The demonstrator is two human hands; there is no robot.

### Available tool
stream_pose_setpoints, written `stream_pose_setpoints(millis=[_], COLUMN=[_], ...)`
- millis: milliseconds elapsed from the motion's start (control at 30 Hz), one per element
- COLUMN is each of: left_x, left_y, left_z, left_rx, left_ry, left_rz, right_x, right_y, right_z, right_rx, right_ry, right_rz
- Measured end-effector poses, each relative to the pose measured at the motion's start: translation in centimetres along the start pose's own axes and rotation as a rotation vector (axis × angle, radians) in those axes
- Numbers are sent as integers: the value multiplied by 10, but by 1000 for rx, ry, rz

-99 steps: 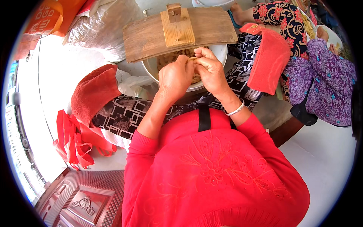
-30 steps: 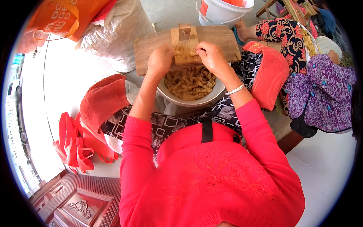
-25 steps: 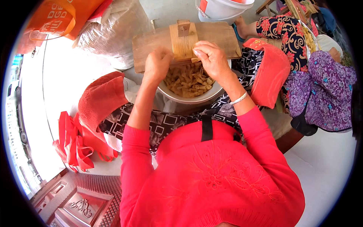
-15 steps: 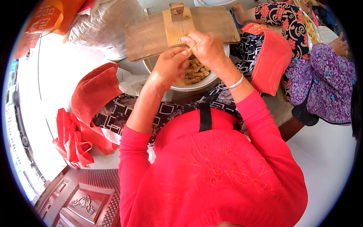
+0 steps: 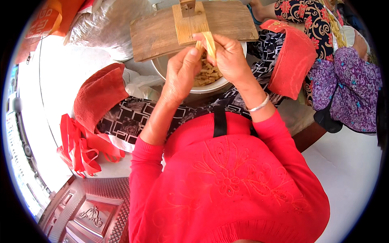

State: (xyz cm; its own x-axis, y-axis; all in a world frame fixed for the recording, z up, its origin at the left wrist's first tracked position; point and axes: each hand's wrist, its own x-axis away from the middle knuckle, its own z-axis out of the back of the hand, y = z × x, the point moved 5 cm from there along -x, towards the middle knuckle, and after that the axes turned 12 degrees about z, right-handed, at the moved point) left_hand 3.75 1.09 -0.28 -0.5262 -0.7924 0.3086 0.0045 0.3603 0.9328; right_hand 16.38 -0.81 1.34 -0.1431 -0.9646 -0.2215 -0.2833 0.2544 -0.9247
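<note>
A limp, pale yellow strip is looped between my two hands above a basin; I cannot make out its material. My left hand pinches one end between thumb and fingers. Closed around the other part is my right hand, with a silver bangle on that wrist. Below them, the wide metal basin holds many small, rolled or knotted tan pieces. A wooden board lies across the basin's far side, with a lighter wooden plank and a small upright block on it.
Red cloths cover my knees. Large plastic sacks stand at far left, red fabric straps lie lower left. At the right sits another person in patterned clothes, with yellow strips nearby. A carved brown panel is at lower left.
My hands have shifted slightly apart, and the right one has moved a little right. The yellow strip now shows as an open loop; before, it was mostly hidden in my fingers.
</note>
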Motion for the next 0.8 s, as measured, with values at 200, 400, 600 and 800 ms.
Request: stream_pose_setpoints(millis=[200, 400, 600, 800], left_x=[-2, -11, 15, 20], left_y=[-11, -36, -5, -14], left_z=[-21, -1, -11, -11], left_rx=[171, -118, -994, -772], left_ry=[31, 24, 364, 310], left_rz=[18, 85, -488, -516], right_x=[2, 7, 31, 52], right_y=[4, -6, 53, 58], right_z=[7, 10, 39, 17], right_rx=[862, 1084, 578, -385], right_ry=[18, -69, -127, 164], right_rz=[385, 417, -67, -586])
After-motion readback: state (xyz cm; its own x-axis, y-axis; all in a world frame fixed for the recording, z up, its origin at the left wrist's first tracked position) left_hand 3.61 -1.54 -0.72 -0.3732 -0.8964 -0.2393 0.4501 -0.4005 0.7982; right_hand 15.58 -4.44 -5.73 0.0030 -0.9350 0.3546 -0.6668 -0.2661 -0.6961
